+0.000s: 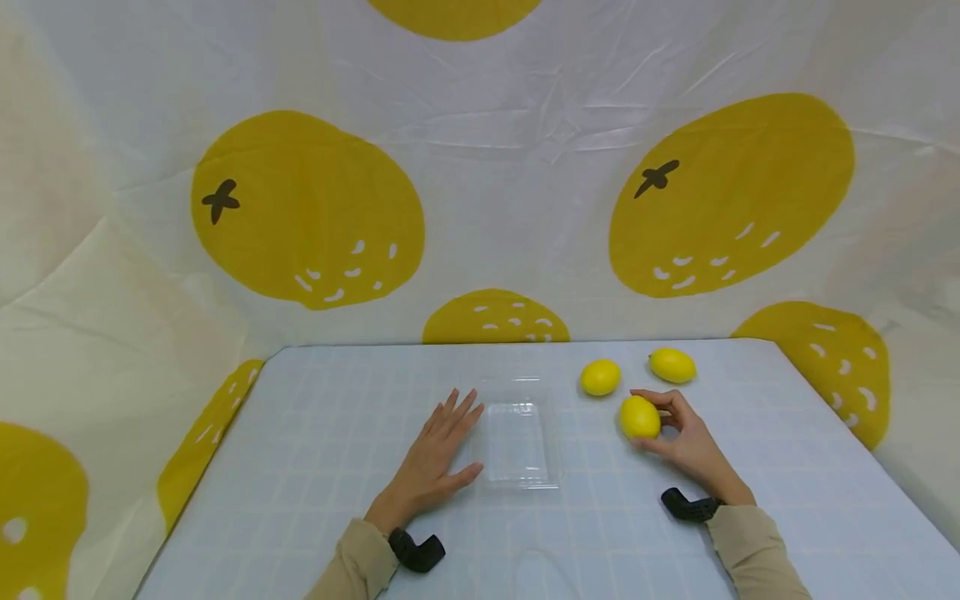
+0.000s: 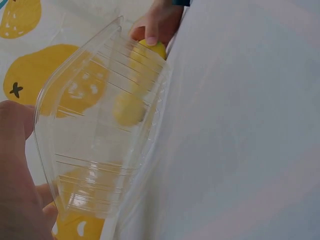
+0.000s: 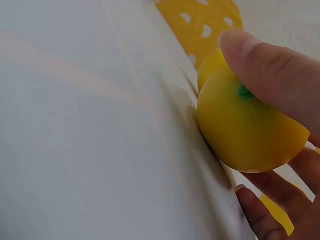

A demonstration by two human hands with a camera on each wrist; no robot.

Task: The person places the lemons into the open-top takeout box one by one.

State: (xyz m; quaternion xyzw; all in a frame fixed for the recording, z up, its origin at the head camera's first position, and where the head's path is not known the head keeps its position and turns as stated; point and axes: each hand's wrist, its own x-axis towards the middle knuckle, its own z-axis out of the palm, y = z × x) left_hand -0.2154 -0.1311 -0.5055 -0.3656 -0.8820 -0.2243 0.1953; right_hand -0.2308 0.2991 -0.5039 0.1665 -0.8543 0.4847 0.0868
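A clear plastic box [image 1: 516,446] stands on the table in front of me, its see-through wall [image 2: 95,135] large in the left wrist view. My left hand [image 1: 438,458] lies along the box's left side with fingers straight and thumb spread, touching or nearly touching the rim. To the right of the box, my right hand [image 1: 686,437] pinches a yellow lemon [image 1: 639,417] between thumb and fingers. The right wrist view shows the green stem spot on this lemon [image 3: 250,130], low at the table surface. Two more lemons lie behind it, one nearer [image 1: 601,377] and one farther right [image 1: 672,365].
The table [image 1: 300,467] has a pale checked cloth. Behind and beside it hangs a white curtain [image 1: 517,208] printed with big yellow fruit. A black wrist camera [image 1: 417,552] sits on the left wrist, another black wrist camera [image 1: 690,506] on the right.
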